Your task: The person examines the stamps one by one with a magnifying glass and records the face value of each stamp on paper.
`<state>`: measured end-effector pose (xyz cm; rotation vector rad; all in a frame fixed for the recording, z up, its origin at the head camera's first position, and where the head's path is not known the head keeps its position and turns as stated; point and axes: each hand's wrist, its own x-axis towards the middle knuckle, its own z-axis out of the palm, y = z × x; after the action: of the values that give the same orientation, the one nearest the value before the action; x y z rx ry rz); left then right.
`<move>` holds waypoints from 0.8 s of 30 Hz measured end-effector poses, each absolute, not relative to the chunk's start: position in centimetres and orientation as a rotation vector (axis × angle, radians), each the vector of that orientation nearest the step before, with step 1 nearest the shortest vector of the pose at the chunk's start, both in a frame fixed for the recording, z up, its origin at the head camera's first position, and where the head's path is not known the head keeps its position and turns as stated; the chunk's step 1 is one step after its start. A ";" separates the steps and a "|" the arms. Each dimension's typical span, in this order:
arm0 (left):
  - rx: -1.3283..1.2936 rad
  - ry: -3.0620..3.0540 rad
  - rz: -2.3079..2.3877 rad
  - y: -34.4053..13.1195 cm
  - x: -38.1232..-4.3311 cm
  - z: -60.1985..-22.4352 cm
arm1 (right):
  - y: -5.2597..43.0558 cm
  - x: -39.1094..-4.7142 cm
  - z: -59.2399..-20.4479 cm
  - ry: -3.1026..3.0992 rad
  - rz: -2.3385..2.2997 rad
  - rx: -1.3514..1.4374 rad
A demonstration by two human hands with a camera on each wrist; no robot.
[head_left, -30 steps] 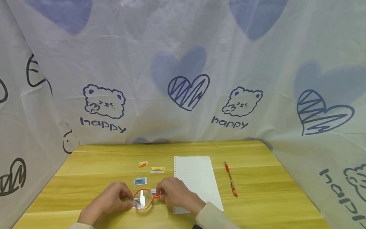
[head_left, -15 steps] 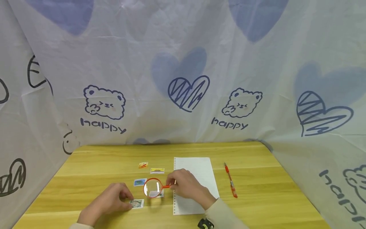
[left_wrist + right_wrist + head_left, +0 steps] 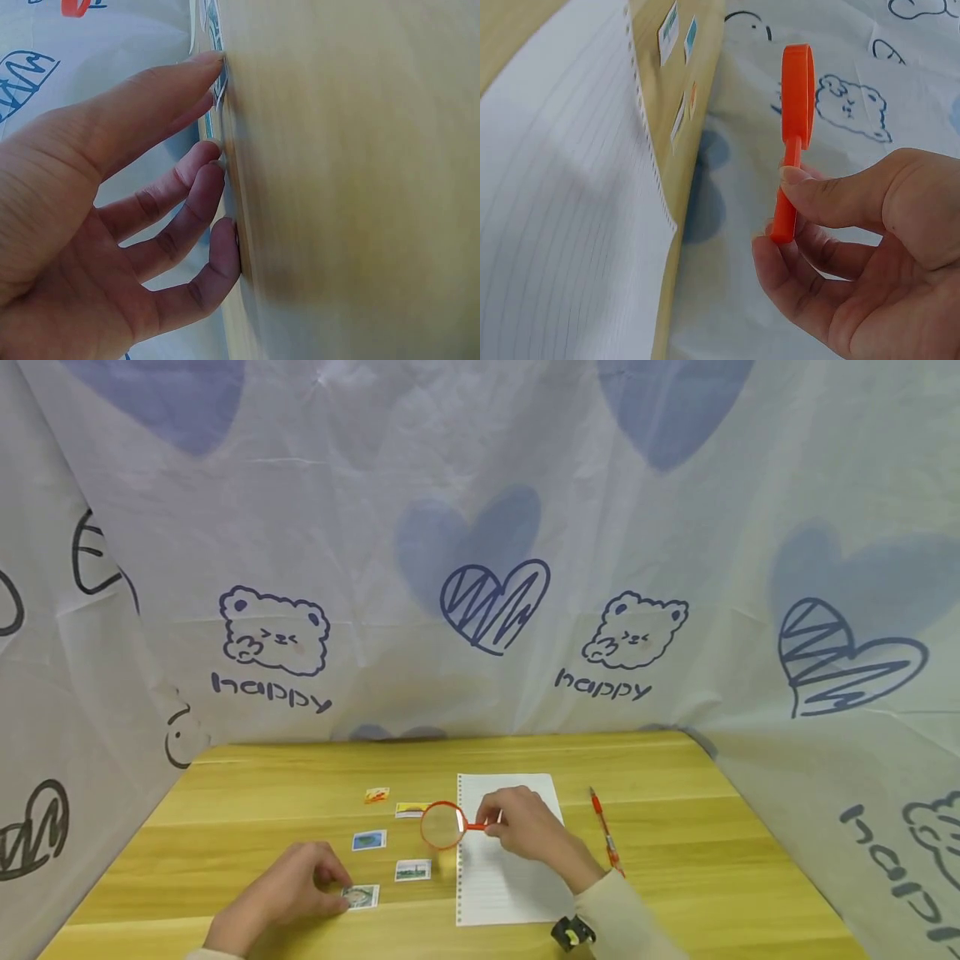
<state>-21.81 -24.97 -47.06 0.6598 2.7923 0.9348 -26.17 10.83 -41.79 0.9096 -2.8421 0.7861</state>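
Note:
My right hand point(image 3: 525, 822) holds a red-rimmed magnifying glass point(image 3: 443, 825) by its handle, above the left edge of a lined sheet. In the right wrist view, thumb and fingers pinch the red handle point(image 3: 786, 214), and the lens is seen edge-on. At the table's front left, my left hand point(image 3: 296, 885) has thumb and index fingertips at the left end of a green-grey stamp point(image 3: 363, 897), holding it on the wood. The left wrist view shows the other fingers point(image 3: 202, 187) bent, their tips close to the tabletop. Up and right of that stamp lies a green-and-white stamp point(image 3: 413, 870).
A blue stamp point(image 3: 369, 841), a yellow stamp point(image 3: 409, 810) partly behind the lens, and an orange stamp point(image 3: 377, 795) lie farther back. The lined paper point(image 3: 510, 893) is right of them, with a red pen point(image 3: 602, 822) beyond it. A patterned cloth point(image 3: 450, 693) hangs behind the table.
The magnifying glass in my right hand has moved from over the front stamp, up and right past the green-and-white stamp, to the paper's left edge. My left hand has stayed at the front stamp.

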 end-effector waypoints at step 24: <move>0.650 2.779 0.930 -25.0 -21.9 -47.0 | 19.3 -27.9 -41.9 -2.832 0.740 0.671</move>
<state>-21.92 -25.00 -47.01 0.6497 2.7785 0.9303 -27.94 19.29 -41.90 0.6709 -2.8318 0.7396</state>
